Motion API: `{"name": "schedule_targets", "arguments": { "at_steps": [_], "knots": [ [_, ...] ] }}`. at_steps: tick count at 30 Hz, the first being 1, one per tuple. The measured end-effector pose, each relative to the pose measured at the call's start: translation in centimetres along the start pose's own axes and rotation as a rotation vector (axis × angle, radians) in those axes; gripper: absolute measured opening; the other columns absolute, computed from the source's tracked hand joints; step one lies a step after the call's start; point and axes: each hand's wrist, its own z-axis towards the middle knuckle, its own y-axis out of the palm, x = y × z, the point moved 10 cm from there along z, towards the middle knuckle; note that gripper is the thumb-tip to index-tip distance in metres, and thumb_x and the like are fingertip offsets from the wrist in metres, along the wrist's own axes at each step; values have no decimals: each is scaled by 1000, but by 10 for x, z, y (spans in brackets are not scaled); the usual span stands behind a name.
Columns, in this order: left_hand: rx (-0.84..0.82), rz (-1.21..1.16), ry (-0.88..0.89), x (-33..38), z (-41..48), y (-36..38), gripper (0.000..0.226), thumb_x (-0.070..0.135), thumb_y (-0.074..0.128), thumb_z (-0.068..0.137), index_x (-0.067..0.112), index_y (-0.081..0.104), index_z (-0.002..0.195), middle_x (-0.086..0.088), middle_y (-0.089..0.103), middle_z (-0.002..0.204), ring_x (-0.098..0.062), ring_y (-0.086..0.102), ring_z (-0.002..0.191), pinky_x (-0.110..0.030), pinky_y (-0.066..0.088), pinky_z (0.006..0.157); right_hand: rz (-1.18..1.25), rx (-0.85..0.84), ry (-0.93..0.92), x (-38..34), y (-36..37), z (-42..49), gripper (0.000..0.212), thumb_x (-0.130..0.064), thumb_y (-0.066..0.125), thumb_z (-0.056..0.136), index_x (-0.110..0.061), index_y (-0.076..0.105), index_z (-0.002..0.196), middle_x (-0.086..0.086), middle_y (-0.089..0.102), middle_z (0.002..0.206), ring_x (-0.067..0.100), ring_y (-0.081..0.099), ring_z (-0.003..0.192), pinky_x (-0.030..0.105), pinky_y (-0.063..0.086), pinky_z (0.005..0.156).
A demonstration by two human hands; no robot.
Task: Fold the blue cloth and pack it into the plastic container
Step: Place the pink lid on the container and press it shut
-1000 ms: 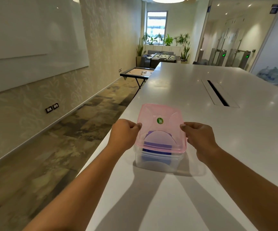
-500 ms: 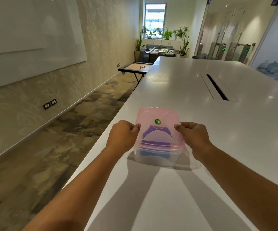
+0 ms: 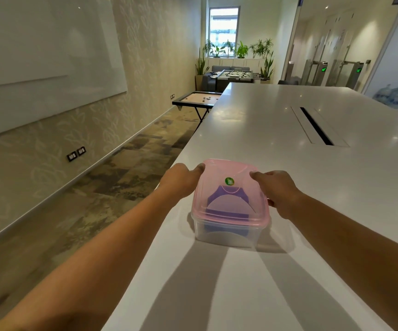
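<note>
Where the long white table (image 3: 288,130) runs away from the camera, it fills the right half of the view, with a dark cable slot (image 3: 312,125) set into its middle. Patterned carpet (image 3: 102,192) lies to its left, below a whiteboard (image 3: 37,63) on the papered wall. A low game board (image 3: 198,99) on black legs stands at the table's far left corner; a football table (image 3: 235,76), a sofa and potted plants (image 3: 241,50) sit under the far window.

Near the left edge of the table stands 1 clear plastic container (image 3: 226,235), closed by a pink lid (image 3: 231,192) bearing a round green sticker (image 3: 229,181). The blue cloth (image 3: 226,204) lies folded inside, visible through lid and wall.

The 2 hands flank the container. The left hand (image 3: 181,181) is curled against the left rim, thumb tip pressing the lid's far left corner. The right hand (image 3: 278,188) is curled over the right rim, thumb lying on the lid's top. Both grasp the lid's edges; neither touches the cloth.
</note>
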Motion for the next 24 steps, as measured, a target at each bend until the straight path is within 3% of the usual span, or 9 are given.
{"name": "schedule_targets", "arguments": {
  "at_steps": [2, 5, 7, 9, 13, 17, 20, 24],
  "knots": [
    [-72, -44, -59, 2, 5, 13, 59, 64, 37, 90, 9, 57, 96, -12, 66, 94, -27, 65, 79, -32, 51, 62, 18, -12, 36, 0, 3, 7, 30, -38, 57, 96, -10, 62, 106, 17, 68, 109, 37, 67, 91, 45, 59, 81],
    [-119, -88, -122, 3, 12, 28, 64, 61, 31, 94, 5, 56, 114, -17, 64, 114, -35, 63, 103, -41, 53, 86, 52, -60, 103, 4, 12, 18, 38, -45, 46, 99, -13, 60, 113, 16, 68, 108, 37, 67, 92, 45, 59, 79],
    [-126, -109, -153, 3, 15, 34, 63, 59, 29, 95, 6, 54, 120, -16, 62, 118, -34, 62, 104, -43, 52, 91, 51, -71, 123, 7, 16, 24, 44, -50, 41, 99, -14, 60, 116, 16, 68, 108, 37, 68, 94, 48, 58, 84],
    [-146, -168, -173, 2, 17, 41, 60, 56, 27, 97, 8, 53, 121, -14, 62, 115, -31, 62, 98, -40, 53, 86, 28, -75, 121, 11, 18, 29, 45, -50, 39, 99, -15, 61, 116, 16, 70, 107, 37, 69, 93, 51, 58, 87],
    [-198, -264, -201, 2, 16, 46, 50, 51, 27, 99, 11, 53, 112, -11, 62, 101, -22, 58, 71, -32, 48, 61, 13, -97, 124, 15, 22, 35, 41, -45, 40, 101, -14, 61, 117, 16, 69, 109, 37, 67, 95, 50, 57, 88],
    [-226, -245, -187, 1, 19, 46, 52, 53, 28, 98, 12, 56, 114, -11, 65, 102, -25, 63, 81, -32, 50, 63, 16, -107, 134, 15, 24, 36, 36, -40, 43, 101, -13, 58, 118, 15, 66, 110, 33, 64, 87, 40, 53, 70],
    [-265, -255, -181, -1, 19, 48, 50, 52, 28, 98, 14, 56, 114, -10, 66, 100, -25, 64, 82, -30, 50, 57, -12, -141, 136, 15, 23, 35, 29, -37, 44, 102, -15, 56, 118, 14, 65, 108, 29, 62, 78, 35, 50, 55],
    [-271, -271, -177, -3, 17, 48, 48, 51, 28, 99, 14, 56, 113, -10, 66, 104, -26, 64, 83, -31, 50, 59, -27, -151, 144, 15, 23, 35, 27, -35, 48, 101, -15, 55, 118, 13, 66, 108, 29, 64, 78, 36, 51, 54]
  ]
}}
